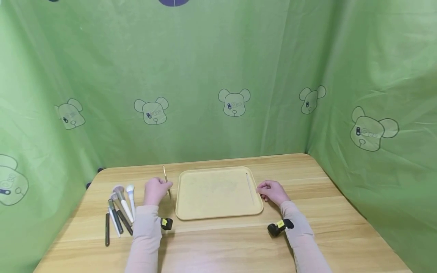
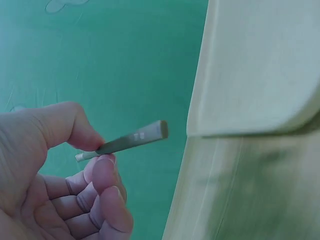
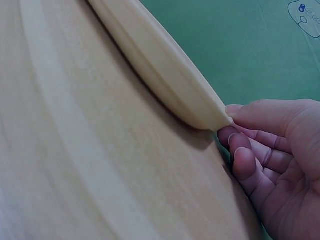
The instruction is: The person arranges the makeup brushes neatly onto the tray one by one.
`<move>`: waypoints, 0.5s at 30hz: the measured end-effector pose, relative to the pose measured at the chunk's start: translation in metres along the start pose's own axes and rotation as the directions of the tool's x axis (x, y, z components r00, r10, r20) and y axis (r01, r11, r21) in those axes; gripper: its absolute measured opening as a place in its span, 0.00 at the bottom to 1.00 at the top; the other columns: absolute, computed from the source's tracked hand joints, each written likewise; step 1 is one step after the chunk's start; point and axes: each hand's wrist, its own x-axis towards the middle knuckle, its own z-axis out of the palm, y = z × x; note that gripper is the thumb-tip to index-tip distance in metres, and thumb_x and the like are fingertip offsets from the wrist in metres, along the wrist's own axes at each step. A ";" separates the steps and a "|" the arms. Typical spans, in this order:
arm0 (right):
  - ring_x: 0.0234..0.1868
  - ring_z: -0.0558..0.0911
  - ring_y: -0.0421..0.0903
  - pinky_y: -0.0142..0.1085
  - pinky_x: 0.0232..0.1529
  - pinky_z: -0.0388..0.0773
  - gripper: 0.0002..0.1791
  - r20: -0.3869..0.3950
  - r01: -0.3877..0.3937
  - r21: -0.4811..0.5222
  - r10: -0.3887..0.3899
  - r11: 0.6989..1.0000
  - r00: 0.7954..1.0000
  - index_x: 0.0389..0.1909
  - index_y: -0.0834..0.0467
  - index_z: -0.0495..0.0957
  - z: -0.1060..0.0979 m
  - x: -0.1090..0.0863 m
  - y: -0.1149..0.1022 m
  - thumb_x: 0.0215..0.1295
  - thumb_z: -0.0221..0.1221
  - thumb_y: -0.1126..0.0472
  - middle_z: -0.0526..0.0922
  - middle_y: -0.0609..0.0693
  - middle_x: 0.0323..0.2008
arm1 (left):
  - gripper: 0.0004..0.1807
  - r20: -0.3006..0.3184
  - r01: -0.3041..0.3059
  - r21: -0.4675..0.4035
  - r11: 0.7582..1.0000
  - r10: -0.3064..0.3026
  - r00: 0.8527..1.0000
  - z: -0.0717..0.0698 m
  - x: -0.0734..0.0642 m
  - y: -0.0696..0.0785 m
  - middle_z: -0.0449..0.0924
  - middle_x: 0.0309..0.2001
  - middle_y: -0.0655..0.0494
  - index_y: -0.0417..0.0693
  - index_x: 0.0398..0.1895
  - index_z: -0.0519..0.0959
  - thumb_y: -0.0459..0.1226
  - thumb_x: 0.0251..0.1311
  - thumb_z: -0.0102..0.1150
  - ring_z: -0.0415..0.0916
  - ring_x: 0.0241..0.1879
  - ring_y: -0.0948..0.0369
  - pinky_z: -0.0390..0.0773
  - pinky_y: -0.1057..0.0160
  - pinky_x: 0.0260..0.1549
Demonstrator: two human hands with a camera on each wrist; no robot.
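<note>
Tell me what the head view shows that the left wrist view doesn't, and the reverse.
Only the head view shows the loose group of makeup brushes on the left, the thin pale stick with a dark tip lying along the right side of the tan tray, and the right hand at that tray's right rim.

Only the left wrist view shows the pale marks near one end of the slim brush-like stick, and the palm side of the left hand.

Both show the left hand pinching that stick, the tray, the wooden table and the green curtain.
</note>
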 end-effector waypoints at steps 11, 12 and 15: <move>0.21 0.75 0.39 0.29 0.22 0.75 0.12 -0.005 -0.005 0.006 0.005 1.000 1.000 0.39 0.70 0.78 0.001 -0.001 -0.001 0.60 0.64 0.64 0.78 0.45 0.20 | 0.10 0.000 -0.077 -0.010 0.997 0.077 0.997 0.032 -0.002 0.017 0.73 0.23 0.56 0.46 0.25 0.72 0.39 0.53 0.62 0.70 0.25 0.59 0.69 0.66 0.25; 0.22 0.75 0.39 0.29 0.22 0.75 0.12 -0.006 -0.004 0.007 0.004 1.000 1.000 0.39 0.70 0.78 0.001 0.000 -0.001 0.60 0.64 0.64 0.78 0.45 0.20 | 0.10 0.003 -0.083 -0.012 0.996 0.083 0.997 0.035 -0.003 0.019 0.73 0.23 0.55 0.45 0.25 0.72 0.39 0.53 0.63 0.70 0.25 0.59 0.69 0.66 0.24; 0.22 0.75 0.39 0.29 0.22 0.76 0.12 -0.005 -0.003 0.009 0.003 1.000 1.000 0.39 0.70 0.78 0.001 0.000 0.000 0.60 0.64 0.64 0.78 0.45 0.20 | 0.09 0.014 -0.101 -0.019 0.995 0.101 0.995 0.042 -0.005 0.024 0.73 0.23 0.56 0.45 0.26 0.73 0.39 0.52 0.63 0.69 0.24 0.60 0.69 0.67 0.23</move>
